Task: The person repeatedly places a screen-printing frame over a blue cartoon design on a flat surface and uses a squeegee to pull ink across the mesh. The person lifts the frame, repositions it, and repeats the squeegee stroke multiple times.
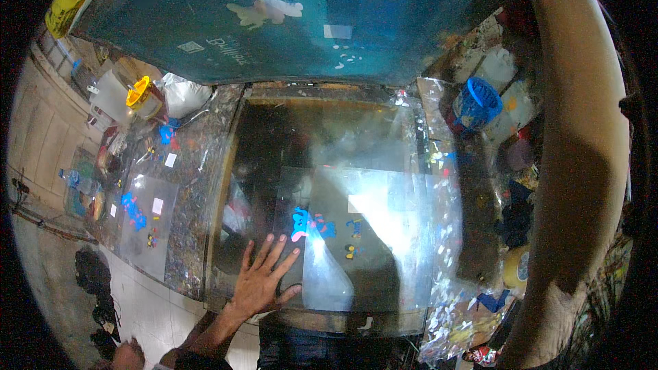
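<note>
Right arm (582,103), hand unseen, blocks view past blue basket (473,108); left hand (264,277) splays by blue figure (300,220).

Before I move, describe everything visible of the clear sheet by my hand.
The clear sheet lies flat on the shiny tabletop, thin and plastic-looking. It carries a blue-and-pink figure toward its left, small blue and yellow shapes beside that, and a pale rectangle. Glare whitens its right part. The left hand, fingers spread, is near its left edge; contact is unclear.
</note>
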`<state>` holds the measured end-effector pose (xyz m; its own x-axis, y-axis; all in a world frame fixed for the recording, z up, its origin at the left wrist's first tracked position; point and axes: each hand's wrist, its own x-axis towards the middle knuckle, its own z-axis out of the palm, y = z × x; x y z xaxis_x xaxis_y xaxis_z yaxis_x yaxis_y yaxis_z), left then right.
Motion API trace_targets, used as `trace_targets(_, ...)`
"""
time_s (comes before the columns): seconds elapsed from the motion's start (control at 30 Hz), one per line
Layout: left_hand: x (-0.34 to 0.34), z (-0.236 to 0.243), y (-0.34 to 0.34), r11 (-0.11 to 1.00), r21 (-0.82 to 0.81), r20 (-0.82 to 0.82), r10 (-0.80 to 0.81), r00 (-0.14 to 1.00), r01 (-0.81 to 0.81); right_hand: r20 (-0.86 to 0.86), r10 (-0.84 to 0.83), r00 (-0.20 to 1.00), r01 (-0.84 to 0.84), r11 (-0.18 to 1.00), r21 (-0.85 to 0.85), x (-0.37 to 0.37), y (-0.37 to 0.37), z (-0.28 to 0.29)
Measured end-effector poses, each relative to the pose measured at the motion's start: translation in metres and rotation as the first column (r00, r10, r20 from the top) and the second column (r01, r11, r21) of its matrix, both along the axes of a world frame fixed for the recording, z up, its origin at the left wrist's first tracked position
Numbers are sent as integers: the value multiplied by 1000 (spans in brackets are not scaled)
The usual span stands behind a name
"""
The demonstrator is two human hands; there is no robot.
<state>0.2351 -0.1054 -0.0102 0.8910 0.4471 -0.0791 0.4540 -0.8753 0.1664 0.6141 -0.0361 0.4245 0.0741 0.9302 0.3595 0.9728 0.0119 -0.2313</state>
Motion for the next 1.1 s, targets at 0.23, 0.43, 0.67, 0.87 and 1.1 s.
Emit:
trace_targets(0.23,29,27,-37,997,-78,34,-8,999,11,9,14,1000,-14,999,53,11,4,-5)
trace_targets(0.43,125,63,-101,579,-787,280,26,960,214,246,-208,947,215,977,-2,0,-5,-10)
trace_targets(0.67,24,179,21,714,401,677,191,710,-574,99,-173,980,127,924,361,-96,-131,-150)
trace_targets(0.87,-48,104,1,994,92,136,43,990,-56,-105,4,994,-39,942,-332,-136,-192,-295)
trace_targets(1.1,-60,20,2,996,-20,341,85,936,-83,-61,29,998,-52,914,-402,-136,-191,-378)
